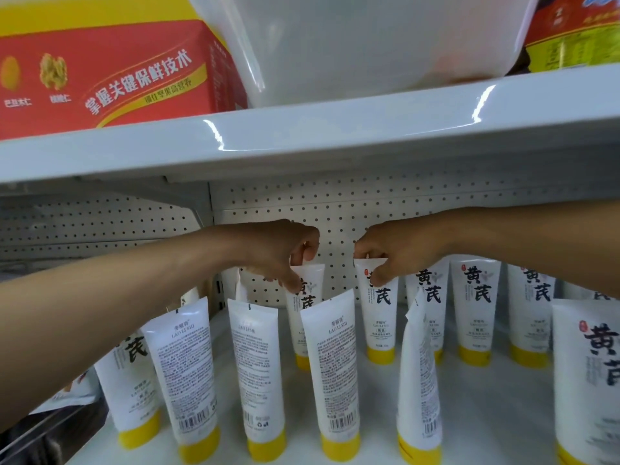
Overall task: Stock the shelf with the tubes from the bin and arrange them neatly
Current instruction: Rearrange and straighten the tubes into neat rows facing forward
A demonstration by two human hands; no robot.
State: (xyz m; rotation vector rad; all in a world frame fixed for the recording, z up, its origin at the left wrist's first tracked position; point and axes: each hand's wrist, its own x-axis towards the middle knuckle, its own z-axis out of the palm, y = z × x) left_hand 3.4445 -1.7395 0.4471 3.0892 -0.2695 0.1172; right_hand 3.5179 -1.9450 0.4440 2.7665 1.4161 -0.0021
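Nearest the lens, the left forearm (100,313) is crossing in from the lower left, passing over the front row of tubes (335,364). The left hand (281,253) is pinching, thumb against curled fingers, the flat crimped top of a back-row tube (310,280). The right hand (399,253) is pinching the top of the neighbouring tube (380,313) the same way. Both tubes are standing cap-down near the pegboard back (335,213), apart from each other, with bare pegboard showing between them.

Just above the hands the upper shelf (302,139) is overhanging, leaving a low slot. White shelf floor (486,414) is lying bare between the rows on the right. On the left the front tubes are crowding together and leaning at different tilts.

Every tube is showing a white body and a yellow cap. Those facing forward are carrying large black characters 黄芪 and "LAO LI SHI". Three in front are turned backward, showing small print and barcodes.

On the upper shelf a translucent white bin (369,38) is sitting between a red box (117,72) reading 掌握关键保鲜技术 and a red-and-yellow package (577,28).
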